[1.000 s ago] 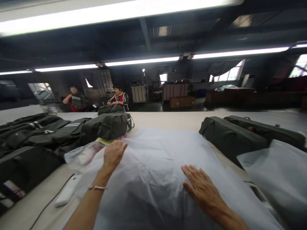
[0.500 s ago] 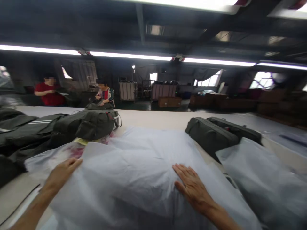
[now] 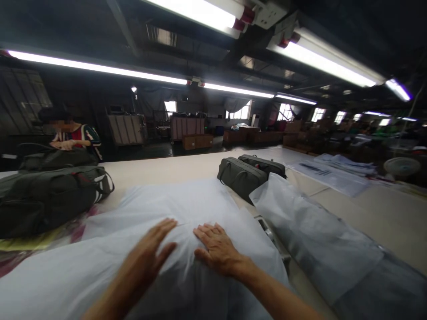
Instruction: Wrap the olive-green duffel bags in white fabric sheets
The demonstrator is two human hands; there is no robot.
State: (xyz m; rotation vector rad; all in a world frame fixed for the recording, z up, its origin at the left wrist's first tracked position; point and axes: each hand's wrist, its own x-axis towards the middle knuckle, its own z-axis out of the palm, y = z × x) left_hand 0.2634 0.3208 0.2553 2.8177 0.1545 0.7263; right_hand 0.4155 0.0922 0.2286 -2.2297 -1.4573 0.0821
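Note:
A large translucent white plastic bag (image 3: 180, 195) spreads over the table in front of me, with something dark showing faintly through its near part. My right hand (image 3: 216, 246) lies flat on the plastic, fingers stretched out. Just to its left, my left hand (image 3: 151, 251) is over the same bag, its fingers extended and thumb apart; it is slightly blurred, and I cannot tell whether it touches. Neither hand grips anything. To the right lies another translucent plastic bag (image 3: 310, 240) with something dark inside.
Dark green duffel bags (image 3: 53, 200) are piled at the left, over yellow and pink wrappings. Two more green bags (image 3: 243, 175) sit beyond the plastic. Across the table (image 3: 163, 166) a person (image 3: 75, 135) handles a green bag. Flat plastic sheets (image 3: 328, 175) lie farther right.
My left hand has come off the bag's left edge and moved right, beside my right hand. My right hand stays on the plastic. The view has turned to the right.

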